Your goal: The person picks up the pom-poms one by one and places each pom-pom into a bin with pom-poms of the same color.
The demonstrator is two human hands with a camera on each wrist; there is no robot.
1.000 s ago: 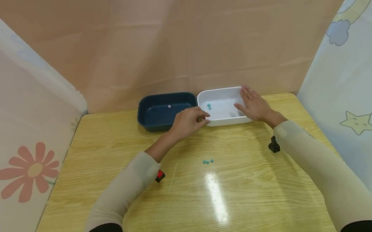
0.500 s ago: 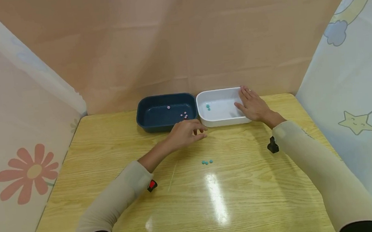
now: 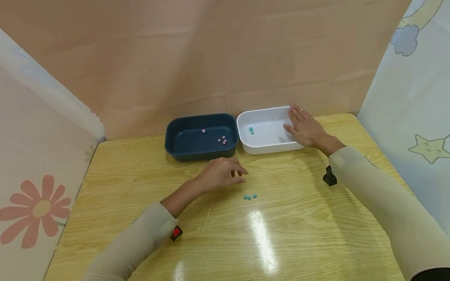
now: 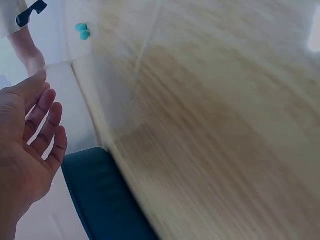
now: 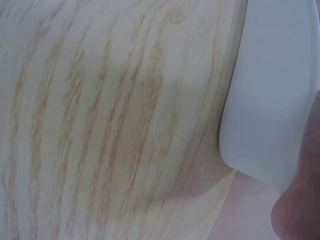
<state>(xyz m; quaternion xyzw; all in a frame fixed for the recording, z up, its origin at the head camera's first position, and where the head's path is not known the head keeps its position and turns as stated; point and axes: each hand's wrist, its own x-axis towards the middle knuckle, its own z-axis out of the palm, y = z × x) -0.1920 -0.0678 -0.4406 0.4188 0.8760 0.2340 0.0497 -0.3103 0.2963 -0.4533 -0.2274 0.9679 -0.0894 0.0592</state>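
Note:
My left hand (image 3: pixel 220 174) is over the table in front of the dark blue tray, its fingers loosely bent with nothing between them. Just beyond its fingertips lie three small turquoise beads (image 3: pixel 249 197) on the wood. In the left wrist view the same hand (image 4: pixel 30 135) shows a gap between thumb and fingers. My right hand (image 3: pixel 306 127) rests with straight fingers on the right end of the white tray (image 3: pixel 271 148). Two turquoise beads (image 3: pixel 251 130) lie in that tray. Several pink beads (image 3: pixel 222 140) lie in the dark blue tray (image 3: pixel 200 155).
The two trays stand side by side at the back edge of the wooden table (image 3: pixel 295 223). A brown backdrop (image 3: pixel 217 48) rises behind it. Printed panels flank both sides, with a flower (image 3: pixel 41 208) on the left and a star (image 3: pixel 432 147) on the right.
My left hand has drawn back from the near edge of the trays toward the turquoise beads on the table, uncovering several pink beads in the blue tray. My right hand stays put.

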